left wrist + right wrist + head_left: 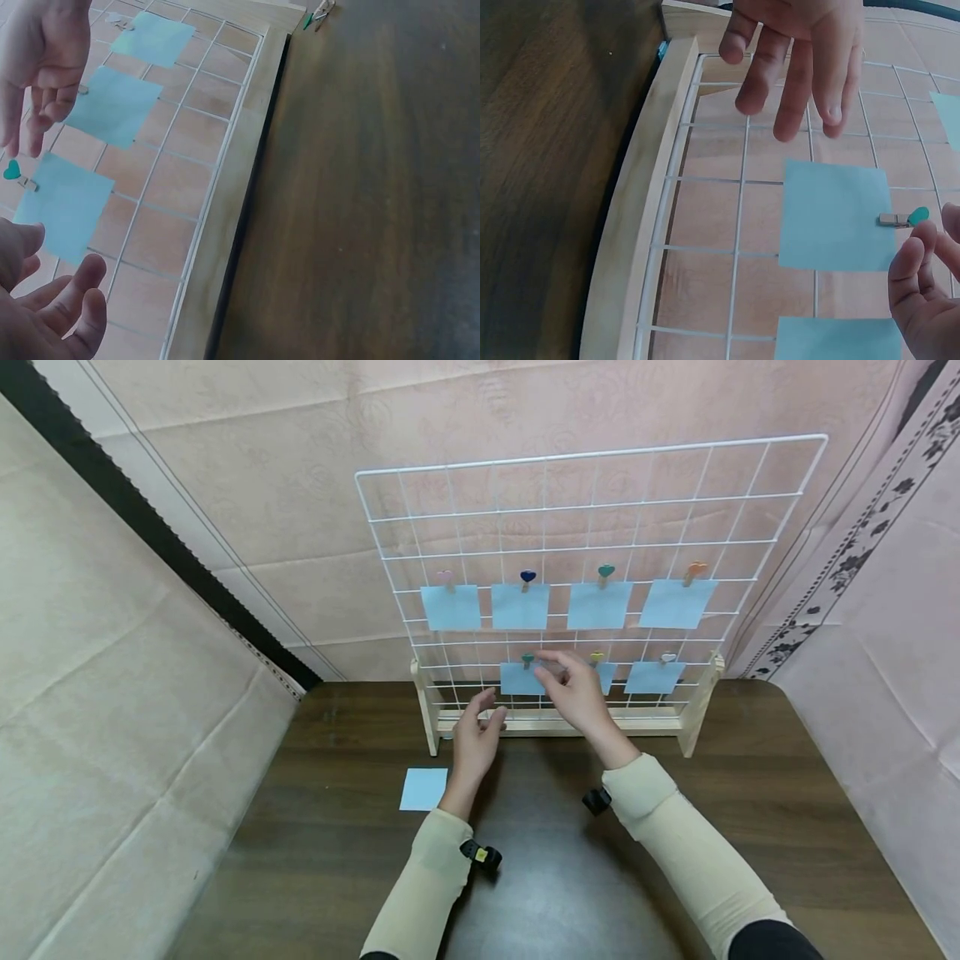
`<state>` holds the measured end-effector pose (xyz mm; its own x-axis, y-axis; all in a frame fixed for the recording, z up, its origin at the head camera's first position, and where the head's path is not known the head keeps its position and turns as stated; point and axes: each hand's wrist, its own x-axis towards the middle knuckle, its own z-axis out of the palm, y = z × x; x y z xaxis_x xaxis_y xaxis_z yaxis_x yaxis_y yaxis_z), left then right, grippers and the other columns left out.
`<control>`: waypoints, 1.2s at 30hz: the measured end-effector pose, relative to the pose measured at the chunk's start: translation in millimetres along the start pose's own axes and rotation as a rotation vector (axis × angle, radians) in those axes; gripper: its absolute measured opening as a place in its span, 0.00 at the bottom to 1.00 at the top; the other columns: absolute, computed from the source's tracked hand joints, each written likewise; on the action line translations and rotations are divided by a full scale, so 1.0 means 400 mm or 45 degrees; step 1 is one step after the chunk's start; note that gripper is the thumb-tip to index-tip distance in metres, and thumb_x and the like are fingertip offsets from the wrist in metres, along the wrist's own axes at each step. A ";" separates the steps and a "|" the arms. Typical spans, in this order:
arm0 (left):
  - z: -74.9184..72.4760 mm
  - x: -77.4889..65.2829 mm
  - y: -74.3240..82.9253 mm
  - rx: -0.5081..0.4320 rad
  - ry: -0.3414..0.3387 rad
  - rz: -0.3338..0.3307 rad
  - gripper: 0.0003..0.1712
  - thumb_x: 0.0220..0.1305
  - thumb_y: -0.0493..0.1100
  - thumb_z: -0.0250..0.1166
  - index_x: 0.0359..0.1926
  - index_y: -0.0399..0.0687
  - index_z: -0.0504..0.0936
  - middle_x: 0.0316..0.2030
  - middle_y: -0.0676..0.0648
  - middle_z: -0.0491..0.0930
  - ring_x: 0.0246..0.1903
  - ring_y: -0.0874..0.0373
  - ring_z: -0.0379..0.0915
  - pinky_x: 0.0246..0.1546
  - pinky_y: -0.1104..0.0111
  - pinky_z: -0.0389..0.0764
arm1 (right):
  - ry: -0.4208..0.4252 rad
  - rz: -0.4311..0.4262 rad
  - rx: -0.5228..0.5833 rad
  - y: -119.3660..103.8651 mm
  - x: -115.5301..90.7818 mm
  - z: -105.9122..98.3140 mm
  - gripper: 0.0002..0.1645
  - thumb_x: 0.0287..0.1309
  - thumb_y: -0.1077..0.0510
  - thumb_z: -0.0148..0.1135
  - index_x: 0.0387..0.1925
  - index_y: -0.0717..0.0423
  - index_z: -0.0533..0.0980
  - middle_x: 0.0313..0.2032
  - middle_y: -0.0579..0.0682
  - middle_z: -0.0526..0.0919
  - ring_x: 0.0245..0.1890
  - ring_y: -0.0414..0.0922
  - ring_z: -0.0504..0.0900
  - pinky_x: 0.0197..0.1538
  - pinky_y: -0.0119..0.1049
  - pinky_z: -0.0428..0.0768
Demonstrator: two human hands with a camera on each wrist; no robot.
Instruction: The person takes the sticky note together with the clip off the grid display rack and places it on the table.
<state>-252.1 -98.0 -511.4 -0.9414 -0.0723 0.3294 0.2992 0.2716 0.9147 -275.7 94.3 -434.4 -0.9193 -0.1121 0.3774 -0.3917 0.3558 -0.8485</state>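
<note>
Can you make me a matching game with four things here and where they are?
Things:
1. orange clip
2. dark blue heart clip
3. loose blue note
4. white wire grid

Places:
A. flat on the brown table
B. on the top row's second note from the left
C. upright in a pale wooden stand
D. on the top row's right-end note

Right pairs: 1-D, 2-B, 3-A, 4-C

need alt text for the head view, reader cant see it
A person's right hand is beside a green clip on a white wire rack, the left hand open lower down. Seven blue notes hang clipped in two rows; another note lies on the brown table.
</note>
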 end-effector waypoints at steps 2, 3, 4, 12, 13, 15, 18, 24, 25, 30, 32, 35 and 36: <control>0.004 0.008 0.004 0.002 0.004 0.013 0.24 0.77 0.40 0.64 0.70 0.39 0.76 0.63 0.35 0.80 0.38 0.42 0.89 0.38 0.60 0.87 | 0.003 -0.008 -0.006 -0.004 0.006 0.005 0.20 0.77 0.55 0.62 0.64 0.56 0.81 0.56 0.58 0.80 0.25 0.48 0.75 0.26 0.36 0.74; 0.006 0.012 0.006 0.009 0.006 0.018 0.24 0.77 0.40 0.64 0.70 0.39 0.76 0.63 0.36 0.80 0.37 0.43 0.89 0.37 0.62 0.87 | 0.001 -0.009 -0.004 -0.005 0.010 0.007 0.21 0.77 0.55 0.62 0.65 0.57 0.81 0.57 0.59 0.80 0.25 0.48 0.76 0.26 0.36 0.75; 0.008 0.015 0.007 0.016 0.006 0.024 0.24 0.78 0.40 0.64 0.70 0.39 0.76 0.62 0.36 0.81 0.37 0.44 0.89 0.35 0.64 0.86 | 0.000 -0.007 -0.002 -0.005 0.013 0.010 0.21 0.77 0.55 0.62 0.65 0.57 0.80 0.58 0.59 0.79 0.25 0.47 0.76 0.26 0.35 0.75; 0.018 0.040 0.018 0.011 -0.018 -0.004 0.27 0.78 0.39 0.63 0.73 0.37 0.73 0.60 0.35 0.82 0.38 0.44 0.89 0.35 0.65 0.87 | 0.031 0.035 0.044 -0.002 0.030 0.033 0.20 0.76 0.59 0.63 0.63 0.62 0.81 0.56 0.62 0.80 0.25 0.43 0.76 0.26 0.32 0.75; 0.019 0.043 0.020 0.005 -0.020 -0.011 0.27 0.78 0.39 0.63 0.73 0.37 0.73 0.59 0.34 0.82 0.38 0.43 0.89 0.36 0.63 0.88 | 0.035 0.040 0.045 -0.002 0.031 0.036 0.20 0.76 0.59 0.63 0.63 0.62 0.81 0.55 0.62 0.80 0.25 0.43 0.76 0.26 0.32 0.75; 0.021 0.048 0.022 -0.011 -0.021 -0.030 0.27 0.78 0.38 0.62 0.73 0.36 0.72 0.58 0.34 0.83 0.37 0.43 0.89 0.37 0.60 0.88 | 0.038 0.051 0.036 -0.001 0.034 0.041 0.20 0.76 0.58 0.62 0.63 0.62 0.81 0.54 0.62 0.80 0.26 0.43 0.76 0.26 0.32 0.75; 0.024 0.056 0.025 -0.012 -0.016 -0.047 0.26 0.78 0.37 0.62 0.73 0.37 0.73 0.55 0.35 0.85 0.35 0.44 0.89 0.35 0.61 0.88 | 0.037 0.059 0.024 -0.001 0.038 0.045 0.20 0.77 0.58 0.62 0.63 0.61 0.81 0.54 0.62 0.80 0.25 0.44 0.76 0.26 0.34 0.74; 0.031 0.065 0.032 -0.022 0.015 -0.068 0.21 0.77 0.36 0.62 0.66 0.34 0.79 0.45 0.37 0.87 0.33 0.39 0.89 0.28 0.65 0.85 | 0.021 0.059 0.030 -0.001 0.042 0.047 0.18 0.78 0.57 0.60 0.62 0.59 0.82 0.54 0.61 0.80 0.21 0.44 0.75 0.22 0.35 0.71; 0.031 0.066 0.034 -0.024 0.021 -0.068 0.20 0.77 0.35 0.62 0.65 0.33 0.80 0.43 0.37 0.88 0.33 0.37 0.88 0.27 0.63 0.86 | 0.019 0.055 0.031 -0.001 0.043 0.047 0.18 0.78 0.57 0.60 0.61 0.59 0.82 0.54 0.60 0.80 0.20 0.45 0.75 0.21 0.35 0.71; 0.033 0.071 0.043 -0.037 0.045 -0.041 0.18 0.75 0.31 0.62 0.62 0.30 0.81 0.40 0.36 0.87 0.33 0.31 0.86 0.26 0.66 0.85 | 0.016 0.048 0.035 -0.004 0.043 0.047 0.16 0.78 0.58 0.60 0.60 0.58 0.83 0.54 0.59 0.80 0.18 0.46 0.73 0.20 0.35 0.69; 0.033 0.072 0.046 -0.019 0.054 -0.034 0.17 0.74 0.30 0.62 0.61 0.30 0.82 0.39 0.36 0.87 0.33 0.32 0.85 0.26 0.71 0.82 | 0.022 0.047 0.035 -0.004 0.043 0.047 0.16 0.78 0.57 0.60 0.59 0.58 0.83 0.54 0.59 0.80 0.18 0.46 0.73 0.20 0.35 0.69; 0.033 0.074 0.049 0.049 0.069 -0.012 0.16 0.74 0.31 0.63 0.59 0.32 0.84 0.39 0.38 0.87 0.33 0.40 0.85 0.27 0.73 0.79 | 0.043 0.032 0.028 -0.002 0.044 0.051 0.15 0.77 0.58 0.61 0.57 0.60 0.84 0.53 0.60 0.80 0.20 0.47 0.73 0.23 0.36 0.71; 0.032 0.074 0.050 0.081 0.074 -0.002 0.16 0.74 0.31 0.63 0.59 0.32 0.84 0.39 0.38 0.88 0.34 0.43 0.85 0.28 0.72 0.79 | 0.052 0.024 0.024 -0.001 0.044 0.052 0.15 0.77 0.58 0.61 0.57 0.60 0.84 0.53 0.60 0.81 0.22 0.47 0.74 0.25 0.37 0.72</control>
<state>-275.9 -82.4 -486.5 -0.9308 -0.1277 0.3425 0.2853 0.3321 0.8991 -292.7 72.7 -435.0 -0.9242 -0.0674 0.3760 -0.3756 0.3402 -0.8621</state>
